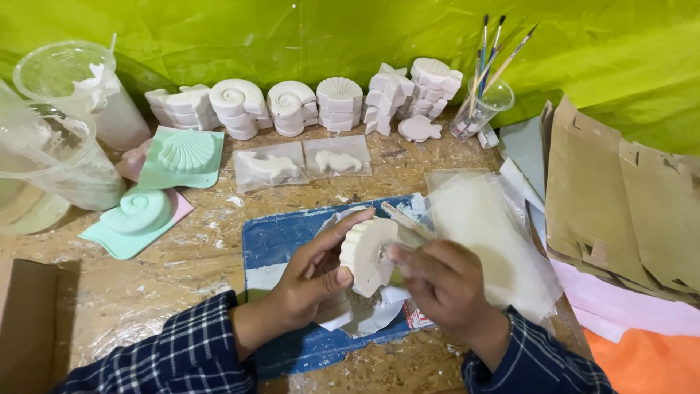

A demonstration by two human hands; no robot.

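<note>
Plaid sleeves come up from the bottom edge, and from them my two hands meet over a blue mat [277, 241] on the worktop [182, 270]. My left hand [310, 273] has its grip closed around a white plaster shell cast [368, 252], thumb on the flat face and fingers wrapped over the ribbed edge, so the piece stands on its side just above a sheet of white paper [350, 314]. My right hand [445, 281] is clenched on a thin wooden stick [405, 219], whose tip lies against the cast's upper edge. Just beside that hand lie clear plastic bags [488, 233], and further right brown cardboard pieces [620, 197]. To the left sit two mint-green shell moulds [160, 182] and some clear plastic cups [58, 124]. Along the back, against a green cloth [328, 36], stands a row of finished white casts [306, 102], with a cup of paintbrushes [485, 95] at its right end.
</note>
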